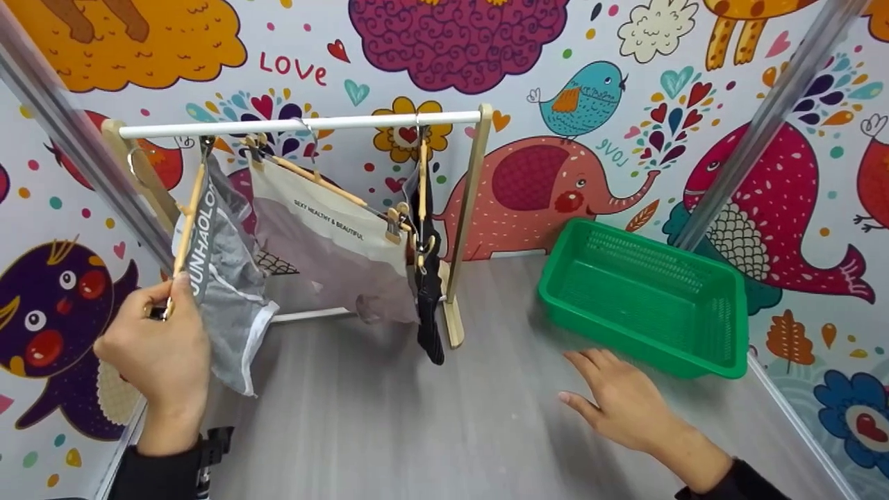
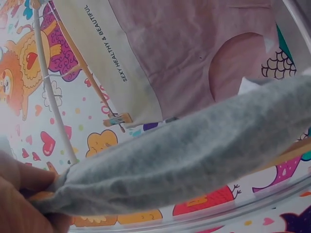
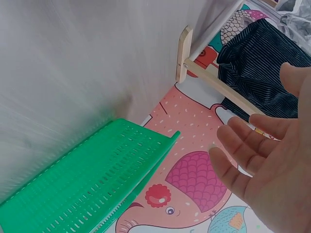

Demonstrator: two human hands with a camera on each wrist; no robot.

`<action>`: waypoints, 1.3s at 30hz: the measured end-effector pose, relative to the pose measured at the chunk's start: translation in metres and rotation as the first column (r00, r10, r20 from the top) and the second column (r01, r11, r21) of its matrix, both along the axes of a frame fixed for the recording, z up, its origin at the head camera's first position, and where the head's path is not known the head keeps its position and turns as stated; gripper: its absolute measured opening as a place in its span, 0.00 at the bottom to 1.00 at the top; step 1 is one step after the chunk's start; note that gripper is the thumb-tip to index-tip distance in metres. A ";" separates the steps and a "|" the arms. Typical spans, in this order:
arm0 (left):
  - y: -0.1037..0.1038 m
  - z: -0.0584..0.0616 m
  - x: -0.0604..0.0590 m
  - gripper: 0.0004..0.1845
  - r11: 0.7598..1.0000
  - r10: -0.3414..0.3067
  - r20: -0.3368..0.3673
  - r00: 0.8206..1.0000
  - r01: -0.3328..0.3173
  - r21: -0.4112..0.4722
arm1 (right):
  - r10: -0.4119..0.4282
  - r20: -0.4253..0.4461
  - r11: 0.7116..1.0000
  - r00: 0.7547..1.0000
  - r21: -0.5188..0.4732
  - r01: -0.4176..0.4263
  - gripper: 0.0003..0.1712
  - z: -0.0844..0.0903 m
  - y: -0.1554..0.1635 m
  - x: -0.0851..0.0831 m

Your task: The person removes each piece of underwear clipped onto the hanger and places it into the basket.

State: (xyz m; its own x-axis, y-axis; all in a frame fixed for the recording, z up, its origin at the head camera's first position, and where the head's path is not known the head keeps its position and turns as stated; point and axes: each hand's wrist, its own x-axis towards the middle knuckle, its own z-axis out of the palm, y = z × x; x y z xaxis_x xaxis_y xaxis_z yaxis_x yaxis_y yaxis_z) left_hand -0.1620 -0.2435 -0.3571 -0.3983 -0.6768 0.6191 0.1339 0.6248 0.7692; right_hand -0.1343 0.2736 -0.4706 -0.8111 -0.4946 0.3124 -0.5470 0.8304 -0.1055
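Note:
My left hand (image 1: 160, 340) pinches the near end of a wooden clip hanger (image 1: 191, 222) at the rack's left side. From that hanger hang grey underpants (image 1: 233, 257) with white lettering on the waistband and white trim. In the left wrist view the fingers (image 2: 29, 174) grip the corner of the grey cloth (image 2: 189, 155). My right hand (image 1: 621, 399) hovers over the floor just in front of the green basket (image 1: 642, 340), fingers loosely spread and holding nothing. Its palm and spread fingers also show in the right wrist view.
A white-railed wooden rack (image 1: 361, 122) carries a pale-and-mauve garment (image 1: 333, 243) clipped to a middle hanger and a dark striped garment (image 3: 265, 68) at the right end. Cartoon-printed walls (image 1: 444, 42) enclose the grey floor (image 1: 389, 423), with metal posts (image 1: 767, 125) at the corners.

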 end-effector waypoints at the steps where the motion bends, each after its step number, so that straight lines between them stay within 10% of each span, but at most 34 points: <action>1: -0.001 -0.001 0.002 0.13 1.000 -0.003 0.002 1.000 0.003 0.009 | -0.003 0.000 1.000 1.000 0.002 0.003 0.31 0.000 0.001 0.000; 14: -0.018 -0.019 0.040 0.11 0.990 -0.052 0.060 0.997 0.044 0.136 | -0.032 0.005 0.999 0.999 0.001 0.032 0.31 0.003 0.004 0.001; 23: -0.030 -0.031 0.082 0.03 0.948 -0.064 0.220 0.973 -0.010 0.319 | -0.025 -0.018 1.000 1.000 -0.010 0.025 0.31 0.001 0.008 0.002; 39: -0.036 -0.040 0.118 0.09 0.998 -0.002 0.353 0.936 0.023 -0.055 | -0.047 0.018 0.998 0.999 -0.030 0.047 0.31 0.000 0.008 0.002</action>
